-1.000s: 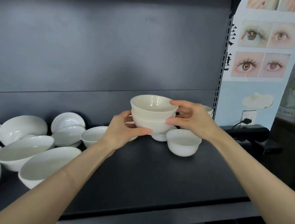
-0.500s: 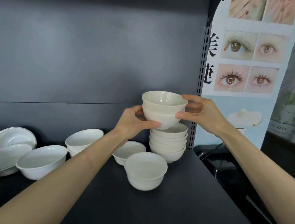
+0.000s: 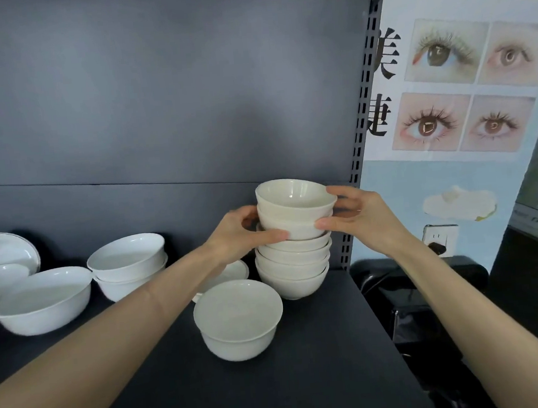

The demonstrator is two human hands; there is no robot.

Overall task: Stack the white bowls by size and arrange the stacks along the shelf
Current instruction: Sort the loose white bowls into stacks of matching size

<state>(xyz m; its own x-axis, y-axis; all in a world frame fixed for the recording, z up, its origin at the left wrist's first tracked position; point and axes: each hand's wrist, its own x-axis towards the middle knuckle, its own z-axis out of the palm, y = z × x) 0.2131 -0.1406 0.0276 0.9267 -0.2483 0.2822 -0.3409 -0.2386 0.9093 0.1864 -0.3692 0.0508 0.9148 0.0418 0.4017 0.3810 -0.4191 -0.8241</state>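
Observation:
Two nested small white bowls (image 3: 294, 208) sit on top of a stack of small bowls (image 3: 294, 270) at the shelf's far right corner. My left hand (image 3: 241, 232) grips the pair from the left and my right hand (image 3: 360, 217) grips it from the right. A single small bowl (image 3: 238, 318) stands in front of the stack. Left of my left arm are two nested medium bowls (image 3: 130, 264) and a wide bowl (image 3: 42, 300). A shallow bowl (image 3: 231, 270) lies partly hidden behind my left wrist.
The dark shelf board (image 3: 309, 379) ends at its right edge beside a slotted upright (image 3: 361, 124). More white dishes (image 3: 2, 256) lean at the far left. A poster wall (image 3: 465, 89) and dark equipment (image 3: 416, 304) lie right of the shelf.
Both hands have carried the two nested bowls right and down onto the stack in the corner. The view has swung right, so the large bowls on the left have left the frame.

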